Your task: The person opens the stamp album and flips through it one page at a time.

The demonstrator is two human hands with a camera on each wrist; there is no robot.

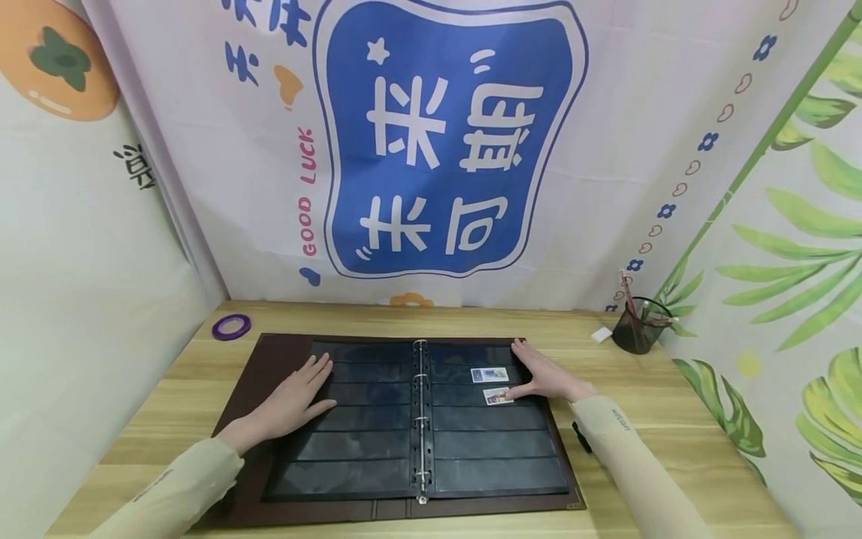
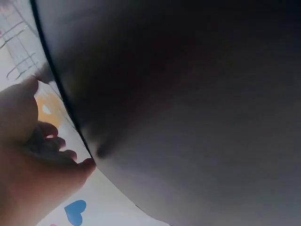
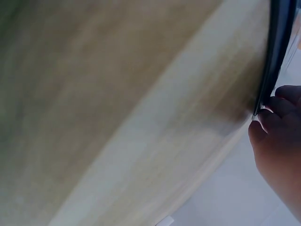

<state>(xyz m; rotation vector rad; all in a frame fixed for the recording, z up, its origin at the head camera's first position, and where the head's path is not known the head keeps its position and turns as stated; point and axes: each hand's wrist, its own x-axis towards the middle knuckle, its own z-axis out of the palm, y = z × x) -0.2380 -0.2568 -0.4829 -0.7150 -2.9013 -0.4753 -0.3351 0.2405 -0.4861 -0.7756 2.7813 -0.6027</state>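
Note:
An open stamp album (image 1: 245,415) with a dark brown cover lies on the wooden table, its black pocket pages held by a silver ring binder (image 1: 421,434). On the right page two small stamps sit near the top: an upper bluish stamp (image 1: 489,375) and a lower stamp (image 1: 497,396). My left hand (image 1: 289,400) rests with extended fingers along the left page's outer edge. Over the right page's outer edge lies my right hand (image 1: 548,374), its thumb at the lower stamp and the other fingers reaching up the edge. Neither hand visibly grips anything.
A purple tape roll (image 1: 231,327) lies at the back left. At the back right stand a black mesh pen holder (image 1: 636,329) with pens and, beside it, a white eraser (image 1: 601,335). A small black object (image 1: 581,436) lies near the right sleeve. A printed curtain (image 1: 269,224) hangs behind.

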